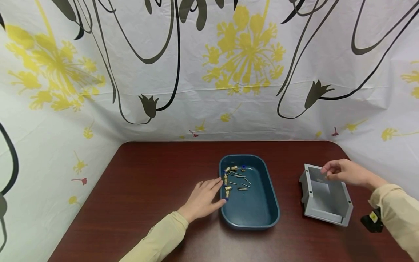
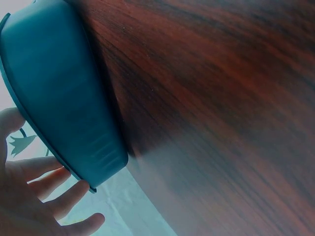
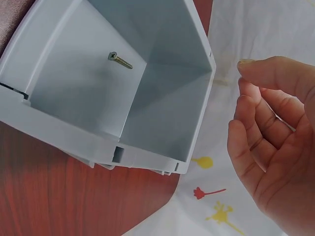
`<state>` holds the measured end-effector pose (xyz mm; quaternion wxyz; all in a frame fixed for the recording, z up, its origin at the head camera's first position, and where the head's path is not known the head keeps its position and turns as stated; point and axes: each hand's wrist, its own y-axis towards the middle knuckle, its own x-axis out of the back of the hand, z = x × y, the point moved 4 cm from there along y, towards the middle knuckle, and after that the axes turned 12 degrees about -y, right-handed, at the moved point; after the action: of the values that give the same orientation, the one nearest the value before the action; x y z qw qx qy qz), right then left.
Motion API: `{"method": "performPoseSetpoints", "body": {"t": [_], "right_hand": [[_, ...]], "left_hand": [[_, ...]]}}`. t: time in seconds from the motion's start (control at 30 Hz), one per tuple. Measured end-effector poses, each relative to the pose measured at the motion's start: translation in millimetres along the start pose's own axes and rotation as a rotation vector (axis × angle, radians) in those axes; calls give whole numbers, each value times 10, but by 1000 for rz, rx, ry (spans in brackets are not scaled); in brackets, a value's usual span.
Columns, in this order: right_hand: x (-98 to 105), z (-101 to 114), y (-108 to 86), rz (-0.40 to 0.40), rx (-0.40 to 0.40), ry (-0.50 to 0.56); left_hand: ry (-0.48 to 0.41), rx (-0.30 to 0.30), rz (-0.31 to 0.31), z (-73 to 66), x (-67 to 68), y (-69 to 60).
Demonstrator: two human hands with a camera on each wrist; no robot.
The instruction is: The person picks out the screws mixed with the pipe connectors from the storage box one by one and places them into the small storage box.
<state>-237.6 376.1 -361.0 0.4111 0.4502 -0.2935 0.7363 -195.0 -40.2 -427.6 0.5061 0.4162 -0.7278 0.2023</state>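
My left hand (image 1: 201,198) rests its spread, fairly straight fingers on the left rim of a dark blue tray (image 1: 252,214); the left wrist view shows the fingertips along that rim. Inside the tray lie several loose screws (image 1: 243,189) and several brass fittings with blue ends (image 1: 225,179), gathered at its left side. My right hand (image 1: 351,173) hovers over the far right of a grey plastic bin (image 1: 327,217), its fingers loosely bent and nothing between them. In the right wrist view, one screw (image 3: 119,60) shows within the bin; I cannot tell whether it touches the bottom.
Both containers stand on a dark reddish-brown table (image 1: 157,174), the bin to the right of the tray. Behind the table hangs a white cloth (image 1: 196,72) with grey and yellow plant prints. A black device (image 1: 372,220) sits at the right sleeve.
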Motion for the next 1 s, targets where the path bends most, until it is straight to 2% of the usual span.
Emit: {"method": "performPoseSetpoints", "body": {"t": [0.27, 0.5, 0.6, 0.77, 1.0], "right_hand": [[-8, 20, 16, -6, 13, 13], [5, 113, 104, -17, 31, -2], [17, 197, 170, -25, 28, -11], [49, 382, 316, -41, 75, -26], [18, 632, 554, 27, 66, 44]], "left_hand": [[-4, 0, -2, -7, 5, -6], [0, -4, -6, -3, 2, -7], [0, -3, -5, -4, 3, -7], [3, -4, -6, -1, 3, -6], [-5, -8, -11, 11, -14, -3]]}}
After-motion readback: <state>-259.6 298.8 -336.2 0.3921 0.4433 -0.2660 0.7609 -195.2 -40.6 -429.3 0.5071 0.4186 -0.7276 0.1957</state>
